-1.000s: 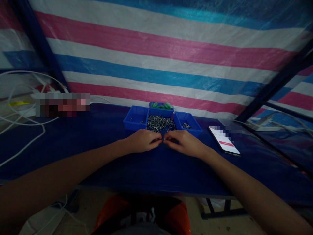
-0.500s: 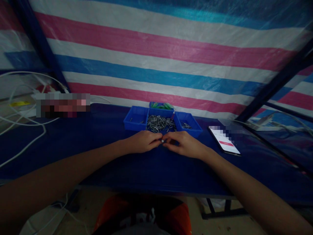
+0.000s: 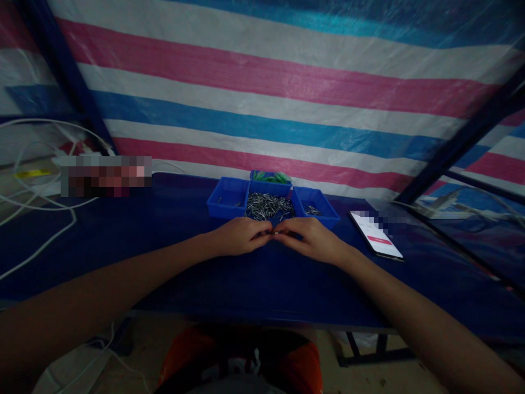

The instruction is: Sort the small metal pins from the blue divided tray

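My left hand (image 3: 240, 236) and my right hand (image 3: 311, 238) meet just in front of the blue bins, fingertips pinched together. A small shiny piece (image 3: 276, 233) shows as a bright spot between them; it is too small to tell its kind, and the fingers cover most of it. Right behind my hands, the middle bin holds a heap of thin metal pins (image 3: 268, 206). The left blue bin (image 3: 227, 210) contains a few similar pieces. In the right blue bin (image 3: 324, 216) lies a small pile of them.
A back bin holds green pieces (image 3: 270, 177). To the right, a phone (image 3: 377, 235) with a lit screen lies on the blue table (image 3: 246, 290). White cables (image 3: 74, 224) loop at the left. Behind the table hangs a striped sheet (image 3: 266, 104) between dark frame posts.
My right hand's fingers have closed in from a looser, more spread pose, and its fingertips now meet those of my left hand. The bins and phone stay put.
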### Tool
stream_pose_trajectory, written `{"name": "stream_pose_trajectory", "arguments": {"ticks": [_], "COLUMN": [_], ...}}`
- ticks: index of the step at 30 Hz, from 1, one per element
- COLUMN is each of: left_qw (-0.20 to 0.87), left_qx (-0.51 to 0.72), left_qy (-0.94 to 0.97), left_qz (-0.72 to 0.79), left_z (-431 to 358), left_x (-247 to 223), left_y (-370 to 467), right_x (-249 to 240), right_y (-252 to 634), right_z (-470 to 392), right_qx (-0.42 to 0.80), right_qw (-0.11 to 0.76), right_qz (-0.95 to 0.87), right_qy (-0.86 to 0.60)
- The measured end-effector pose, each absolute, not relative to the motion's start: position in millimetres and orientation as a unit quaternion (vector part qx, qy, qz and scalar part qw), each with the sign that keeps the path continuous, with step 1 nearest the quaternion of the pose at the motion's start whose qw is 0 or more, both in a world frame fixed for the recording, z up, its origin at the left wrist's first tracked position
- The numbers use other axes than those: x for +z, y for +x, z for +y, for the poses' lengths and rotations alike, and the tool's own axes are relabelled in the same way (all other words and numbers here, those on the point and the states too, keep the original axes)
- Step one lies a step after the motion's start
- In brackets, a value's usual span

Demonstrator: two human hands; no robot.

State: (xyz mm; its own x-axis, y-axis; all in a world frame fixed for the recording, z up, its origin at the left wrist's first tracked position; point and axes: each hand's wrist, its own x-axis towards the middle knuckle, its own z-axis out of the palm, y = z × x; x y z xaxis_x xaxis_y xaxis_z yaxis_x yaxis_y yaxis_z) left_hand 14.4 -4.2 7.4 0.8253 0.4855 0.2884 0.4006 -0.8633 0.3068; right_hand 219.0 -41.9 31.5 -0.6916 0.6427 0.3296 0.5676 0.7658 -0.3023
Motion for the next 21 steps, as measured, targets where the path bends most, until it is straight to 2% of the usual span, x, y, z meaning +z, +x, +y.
{"name": "stream_pose_trajectory", "arguments": {"ticks": [8,14,21], "left_qw": [0.07,-0.019,-0.168], "left_qx": [0.235,0.213,0.198], "left_qy": [0.925,0.949,0.941], "left_qz": [0.289,0.231,0.217], "left_z": [-3,-5,0], "left_x": [12,10,14], "left_y": [13,12,7], "right_x": [31,21,13], "right_y": [222,219,224], "right_z": [-34,-33,-28], "right_qx": [0.04,0.056,0.04], "right_qw": [0.177,0.135,0.133], "right_qz": [-0.908,-0.918,-0.92], "right_qy": [-0.376,-0.367,-0.366]}}
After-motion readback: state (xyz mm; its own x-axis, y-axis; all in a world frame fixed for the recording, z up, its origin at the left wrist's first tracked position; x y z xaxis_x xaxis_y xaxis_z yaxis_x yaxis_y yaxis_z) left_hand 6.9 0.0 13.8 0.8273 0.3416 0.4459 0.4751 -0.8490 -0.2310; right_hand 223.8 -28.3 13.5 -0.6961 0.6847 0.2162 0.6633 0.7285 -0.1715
